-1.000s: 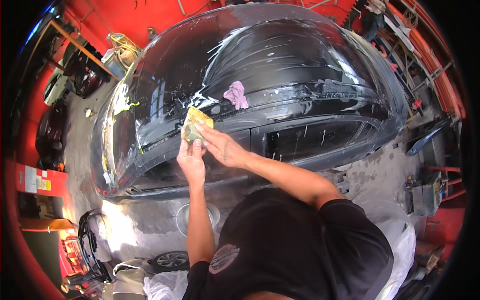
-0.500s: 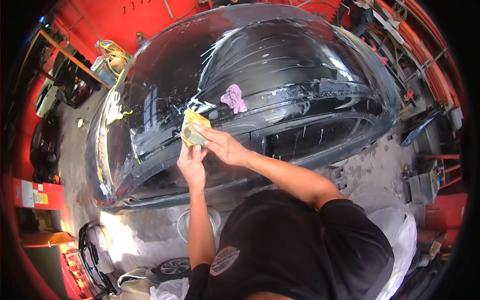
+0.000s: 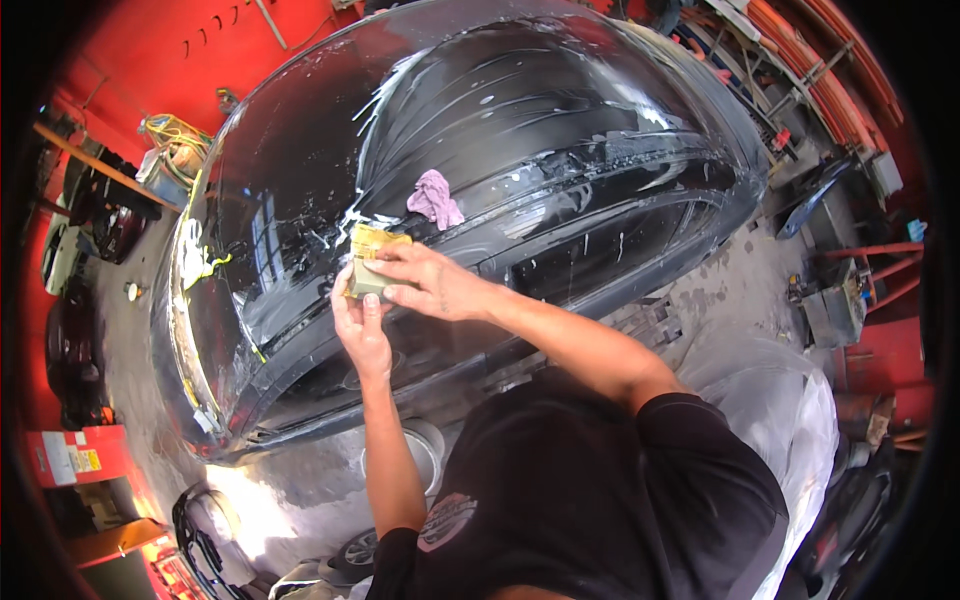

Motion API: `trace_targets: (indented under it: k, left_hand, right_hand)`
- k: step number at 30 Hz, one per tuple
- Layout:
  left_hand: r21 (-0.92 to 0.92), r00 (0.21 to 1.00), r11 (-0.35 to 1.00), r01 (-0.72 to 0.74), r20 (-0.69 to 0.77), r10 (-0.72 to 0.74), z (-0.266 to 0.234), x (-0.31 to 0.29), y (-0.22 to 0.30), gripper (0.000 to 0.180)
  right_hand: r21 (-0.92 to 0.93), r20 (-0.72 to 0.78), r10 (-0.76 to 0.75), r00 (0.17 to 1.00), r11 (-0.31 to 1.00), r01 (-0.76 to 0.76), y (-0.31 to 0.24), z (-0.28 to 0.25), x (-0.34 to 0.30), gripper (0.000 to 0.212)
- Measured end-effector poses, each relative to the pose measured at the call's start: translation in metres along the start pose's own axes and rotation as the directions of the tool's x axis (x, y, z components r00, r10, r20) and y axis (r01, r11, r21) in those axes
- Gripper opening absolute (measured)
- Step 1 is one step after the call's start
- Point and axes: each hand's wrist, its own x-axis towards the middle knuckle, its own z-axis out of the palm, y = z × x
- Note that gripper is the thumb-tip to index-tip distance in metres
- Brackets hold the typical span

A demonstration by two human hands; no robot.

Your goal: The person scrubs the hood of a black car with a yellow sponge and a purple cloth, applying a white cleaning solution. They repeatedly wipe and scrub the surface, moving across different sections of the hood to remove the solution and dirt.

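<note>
A grey-green sanding block (image 3: pixel 370 284) is held in front of me, over the near edge of a black car's roof. Yellow sandpaper (image 3: pixel 374 241) lies against its far side, with printing on its back. My left hand (image 3: pixel 362 338) grips the block from the near left, fingers at its left edge and thumb in front. From the right, my right hand (image 3: pixel 438 284) closes on the block and paper, fingers across the top. A crumpled purple cloth (image 3: pixel 435 200) lies on the roof just beyond my right hand. The paper's underside is hidden.
The car body (image 3: pixel 520 130) has whitish smears and scuffed grey patches. Yellow-green masking (image 3: pixel 190 260) runs along its left end. A plastic-covered object (image 3: pixel 790 420) stands at my right, metal racks and parts (image 3: pixel 840 300) beyond it. A hose bundle (image 3: pixel 175 140) sits far left.
The whole view has shifted, so the car appears farther left. The block has turned in my hands, and my right fingers now lie flatter over it and the sandpaper.
</note>
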Motion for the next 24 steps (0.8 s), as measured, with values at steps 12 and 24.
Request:
trace_targets:
  k: [12,24]
  left_hand:
    - [-0.228,0.963,0.944,0.240,0.182,-0.201,0.111,0.024,-0.024,0.073]
    - [0.800,0.994,0.590,-0.113,0.095,0.062,0.187,0.073,-0.104,0.071]
  right_hand:
    - [0.436,0.028,0.270,0.962,0.863,-0.255,0.044,-0.112,-0.049,0.077]
    - [-0.368,-0.367,0.069,0.928,0.905,-0.212,0.195,-0.237,-0.138,0.074]
